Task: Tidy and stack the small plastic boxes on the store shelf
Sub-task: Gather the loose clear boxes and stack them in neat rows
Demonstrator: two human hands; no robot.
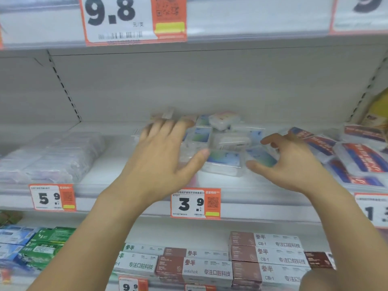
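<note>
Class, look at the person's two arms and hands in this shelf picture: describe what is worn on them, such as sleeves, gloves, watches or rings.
Both forearms are bare up to the picture's bottom edge; no sleeve shows. The left hand and right hand wear no gloves, and no watch, bracelet or ring is visible, though the picture is blurred.

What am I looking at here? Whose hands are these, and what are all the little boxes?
A person wears a camera on their head, so you see what they see: a shop shelf. The left hand lies with its fingers spread over a messy pile of small clear plastic boxes. The right hand reaches in with its fingers curved, just beside the pile, gripping nothing. More boxes with red and blue labels lie further right. The price tag below says 3.9. The picture is a bit blurry.
</note>
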